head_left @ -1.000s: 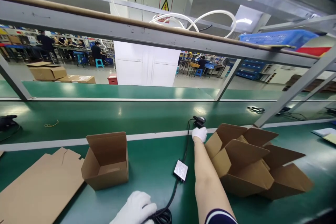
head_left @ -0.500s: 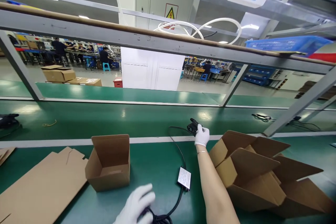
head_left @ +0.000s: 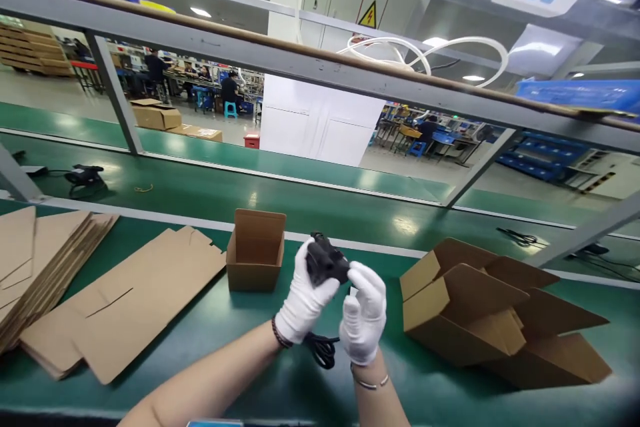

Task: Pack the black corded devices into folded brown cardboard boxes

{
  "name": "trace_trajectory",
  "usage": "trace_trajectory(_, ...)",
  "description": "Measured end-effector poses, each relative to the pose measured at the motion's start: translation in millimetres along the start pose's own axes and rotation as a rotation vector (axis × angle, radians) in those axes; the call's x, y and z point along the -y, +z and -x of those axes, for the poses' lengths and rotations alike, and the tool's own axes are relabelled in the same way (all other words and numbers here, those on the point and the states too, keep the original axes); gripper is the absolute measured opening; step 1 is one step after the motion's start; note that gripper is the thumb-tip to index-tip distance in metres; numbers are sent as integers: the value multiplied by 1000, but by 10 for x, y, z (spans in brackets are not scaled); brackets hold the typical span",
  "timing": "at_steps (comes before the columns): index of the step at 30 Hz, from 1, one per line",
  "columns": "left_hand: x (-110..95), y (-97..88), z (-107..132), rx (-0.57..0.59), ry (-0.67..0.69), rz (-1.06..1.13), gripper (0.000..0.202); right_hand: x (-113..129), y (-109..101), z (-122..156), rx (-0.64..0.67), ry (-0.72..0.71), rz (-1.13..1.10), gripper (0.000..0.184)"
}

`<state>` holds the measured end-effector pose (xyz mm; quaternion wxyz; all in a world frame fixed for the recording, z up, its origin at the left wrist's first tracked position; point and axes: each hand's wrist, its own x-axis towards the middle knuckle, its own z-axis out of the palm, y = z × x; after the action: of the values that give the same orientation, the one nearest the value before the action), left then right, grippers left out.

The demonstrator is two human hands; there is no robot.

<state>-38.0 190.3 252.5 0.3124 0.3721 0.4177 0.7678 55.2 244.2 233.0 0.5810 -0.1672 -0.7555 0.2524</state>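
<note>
In the head view, my left hand (head_left: 303,300), in a white glove, is closed around a black device (head_left: 323,260) above the green table. The device is a dark, bulky shape; its exact kind does not show. My right hand (head_left: 365,310), also gloved, has its fingers bent in at the device's right end. A small white patch shows between those fingers, too small to make out. Below the hands, a coiled black cable (head_left: 323,350) lies on the table, partly hidden by my left hand. An open small carton (head_left: 256,273) stands just left of my hands.
Several open cartons (head_left: 465,313) stand together on the right. Flat cardboard blanks (head_left: 135,300) lie on the left beside a stack of folded cardboard (head_left: 55,273). Another black device (head_left: 84,175) sits behind the white strip. A metal shelf frame (head_left: 320,73) crosses above the table.
My right hand has brought the black device back from the far strip toward me. My left hand has left the cable coil and now grips the device. The view has swung left.
</note>
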Motion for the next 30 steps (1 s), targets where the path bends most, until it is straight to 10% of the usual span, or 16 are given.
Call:
trace_trajectory(3,-347,-331,-13,-59,-133,407,59,-16,21,135,237,171,-3,68)
trace_trajectory(8,-673,-846,-52,-246,-107,539,37,77,3,126,472,268,26,37)
trace_trajectory(12,-748,-917,7,-203,-106,641,40,211,267,72,748,148,-29,64)
trace_trajectory(14,-793,-918,33,-168,-77,616,51,264,401,87,863,183,-43,48)
trace_trajectory(19,-958,-1066,78,-173,249,58,78,340,192,-63,676,210,61,22)
trace_trajectory(25,-945,-1089,151,111,78,-434,97,621,-138,-658,515,-353,179,12)
trace_trajectory(30,-940,-1040,164,336,109,-876,119,577,70,-909,555,-289,87,15)
